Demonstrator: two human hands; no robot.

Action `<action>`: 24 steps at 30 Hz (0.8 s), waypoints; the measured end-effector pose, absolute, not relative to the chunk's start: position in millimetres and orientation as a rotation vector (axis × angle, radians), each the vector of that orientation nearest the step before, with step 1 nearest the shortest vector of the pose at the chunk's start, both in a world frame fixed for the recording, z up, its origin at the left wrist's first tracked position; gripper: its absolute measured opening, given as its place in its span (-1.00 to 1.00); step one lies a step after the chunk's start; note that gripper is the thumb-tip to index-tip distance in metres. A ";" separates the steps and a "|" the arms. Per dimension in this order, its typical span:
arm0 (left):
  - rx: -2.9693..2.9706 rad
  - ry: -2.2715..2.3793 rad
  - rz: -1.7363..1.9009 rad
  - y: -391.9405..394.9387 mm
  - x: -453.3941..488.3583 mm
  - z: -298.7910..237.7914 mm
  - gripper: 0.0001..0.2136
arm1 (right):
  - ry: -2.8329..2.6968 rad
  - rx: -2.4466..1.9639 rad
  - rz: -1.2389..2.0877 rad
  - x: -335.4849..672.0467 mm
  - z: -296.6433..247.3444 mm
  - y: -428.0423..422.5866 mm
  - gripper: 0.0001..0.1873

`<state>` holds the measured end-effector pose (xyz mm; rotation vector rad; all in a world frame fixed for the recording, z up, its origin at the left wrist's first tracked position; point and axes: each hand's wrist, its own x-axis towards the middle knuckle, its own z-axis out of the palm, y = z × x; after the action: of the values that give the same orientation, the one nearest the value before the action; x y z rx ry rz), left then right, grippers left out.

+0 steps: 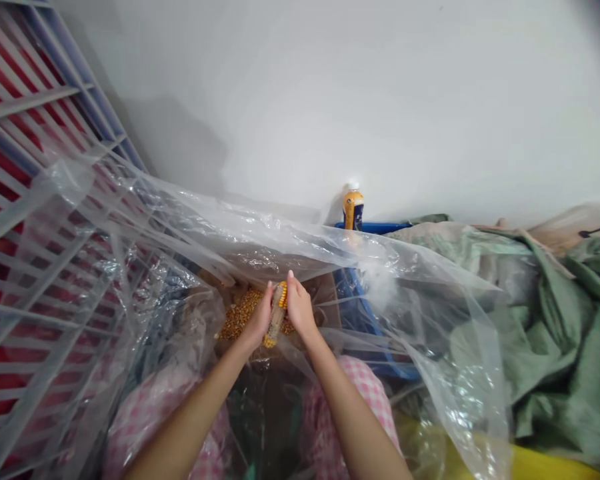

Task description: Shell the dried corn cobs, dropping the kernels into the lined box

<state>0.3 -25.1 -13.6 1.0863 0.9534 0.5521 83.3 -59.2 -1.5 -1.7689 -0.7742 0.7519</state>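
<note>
Between my two hands is an ear of corn (277, 316), tilted, with much of its cob bare and yellow kernels left along one side and at the lower end. My left hand (261, 317) presses against its left side, and my right hand (300, 307) presses its right side, thumbs pointing up. Below them, loose corn kernels (240, 316) lie heaped in a cardboard box (330, 293). A clear plastic sheet (260, 223) is draped around the box's opening and spreads to both sides.
White slatted plastic crates (55, 100) with red behind them stand at the left. A yellow bottle (353, 205) with a white cap is by the wall, beside a blue crate (363, 300). Green cloth (555, 320) is bunched at the right. Knees in pink checked fabric (360, 383) flank the box.
</note>
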 end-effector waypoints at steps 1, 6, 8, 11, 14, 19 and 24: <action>1.072 0.919 0.541 -24.5 -0.1 -12.0 -0.42 | -0.781 -1.755 0.761 83.2 -2.4 -59.2 -0.45; 1.091 0.892 0.701 -24.8 1.1 -13.8 -0.49 | -0.885 -1.685 0.725 77.7 -5.0 -59.8 -0.43; 1.067 0.887 0.725 -26.6 2.7 -16.4 -0.47 | -0.860 -1.709 0.720 76.8 -4.3 -59.5 -0.42; 1.015 0.888 0.759 -28.6 4.3 -18.1 -0.47 | -0.812 -1.728 0.728 78.5 -2.8 -58.6 -0.41; 1.005 0.865 0.775 -28.3 4.3 -17.4 -0.50 | -0.809 -1.715 0.733 81.7 -0.9 -58.2 -0.42; 1.095 0.747 0.763 -25.6 1.7 -15.2 -0.53 | -0.858 -1.632 0.694 84.0 3.5 -60.3 -0.44; 1.024 0.764 0.720 -26.6 -4.3 -10.7 -0.48 | -0.994 -1.634 0.617 80.5 4.5 -65.2 -0.49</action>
<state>-4.3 -26.6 -10.7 1.0240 0.7644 0.7200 80.5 -65.2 4.5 -1.6340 -0.9940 0.6175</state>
